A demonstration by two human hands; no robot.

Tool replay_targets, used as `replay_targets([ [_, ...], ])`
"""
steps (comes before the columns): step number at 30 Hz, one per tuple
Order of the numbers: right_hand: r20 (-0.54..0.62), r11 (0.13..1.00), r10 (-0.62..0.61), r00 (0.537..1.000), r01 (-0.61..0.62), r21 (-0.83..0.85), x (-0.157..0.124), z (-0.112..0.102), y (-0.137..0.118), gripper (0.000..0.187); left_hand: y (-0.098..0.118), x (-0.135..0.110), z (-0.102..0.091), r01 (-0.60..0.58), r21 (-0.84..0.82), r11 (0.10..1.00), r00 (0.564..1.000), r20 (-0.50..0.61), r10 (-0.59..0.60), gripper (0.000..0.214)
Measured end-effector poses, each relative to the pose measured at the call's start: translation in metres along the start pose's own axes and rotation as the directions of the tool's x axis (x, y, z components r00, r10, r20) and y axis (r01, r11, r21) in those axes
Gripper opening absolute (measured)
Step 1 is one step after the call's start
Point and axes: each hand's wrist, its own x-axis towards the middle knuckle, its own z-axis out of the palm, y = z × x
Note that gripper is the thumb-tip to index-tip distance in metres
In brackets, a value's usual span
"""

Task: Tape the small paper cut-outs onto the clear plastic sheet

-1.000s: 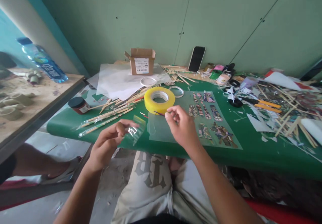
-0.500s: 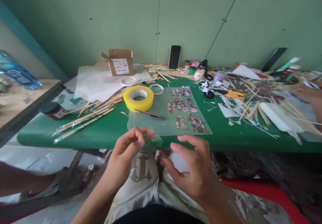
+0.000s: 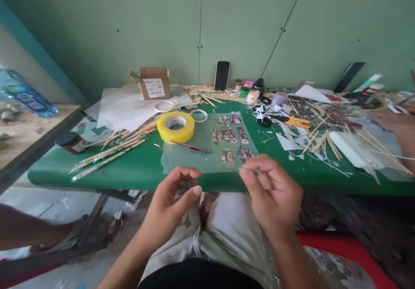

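My left hand [image 3: 171,202] hovers over my lap just below the green table's edge [image 3: 136,172], thumb and forefinger curled toward a pinch. My right hand [image 3: 272,189] is beside it, fingertips pinched near the front corner of a clear plastic sheet [image 3: 201,159] that carries several printed stickers [image 3: 231,135]. Whether a clear film runs between the two hands I cannot make out. A yellow tape roll [image 3: 175,126] and a thin red-handled tool [image 3: 189,147] lie on the sheet's far left.
Bamboo sticks [image 3: 110,150], a dark-lidded jar [image 3: 68,142], white paper [image 3: 126,105], a cardboard box [image 3: 152,82], a phone [image 3: 222,75] and orange-handled cutters [image 3: 293,120] crowd the table. Another person's arm [image 3: 398,122] rests at right, a leg [image 3: 26,232] at left.
My right hand left the spot by the tape roll and came back to the table's front edge. Both hands drew toward my lap. The clear film in my left hand no longer shows.
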Motion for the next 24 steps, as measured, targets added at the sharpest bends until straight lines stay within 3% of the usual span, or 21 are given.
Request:
replay_targets([
  [2, 0.015, 0.992, 0.096, 0.995, -0.097, 0.08, 0.009, -0.006, 0.0, 0.007, -0.004, 0.005, 0.008, -0.053, 0.095, 0.994, 0.994, -0.091, 0.062, 0.045],
  [4, 0.017, 0.978, 0.152, 0.988, -0.153, 0.145, 0.017, -0.011, 0.0, 0.006, -0.005, 0.012, 0.021, -0.06, 0.099, 0.993, 0.998, -0.018, 0.062, 0.058],
  [6, 0.01, 0.968, 0.18, 0.984, -0.179, 0.178, 0.023, -0.019, 0.0, 0.005, -0.006, 0.02, 0.037, -0.011, 0.054, 0.999, 0.995, 0.1, 0.005, 0.041],
  [8, -0.013, 0.966, 0.188, 0.982, -0.182, 0.182, 0.028, -0.028, 0.0, 0.006, -0.007, 0.029, 0.052, 0.045, 0.006, 0.999, 0.989, 0.144, -0.045, 0.023],
  [13, -0.103, 0.98, 0.171, 0.98, -0.159, 0.117, 0.045, -0.057, 0.011, 0.01, -0.017, 0.044, 0.086, 0.094, -0.207, 0.974, 0.983, 0.173, -0.058, 0.026],
  [19, -0.049, 0.97, 0.234, 0.971, -0.23, 0.074, 0.056, -0.083, 0.041, 0.011, -0.03, 0.057, 0.111, 0.102, -0.218, 0.971, 0.992, 0.096, -0.082, 0.024],
  [24, -0.089, 0.986, 0.159, 0.983, -0.153, 0.067, 0.049, -0.088, 0.058, 0.014, -0.037, 0.067, 0.124, 0.097, -0.292, 0.952, 0.995, -0.003, -0.102, 0.033],
])
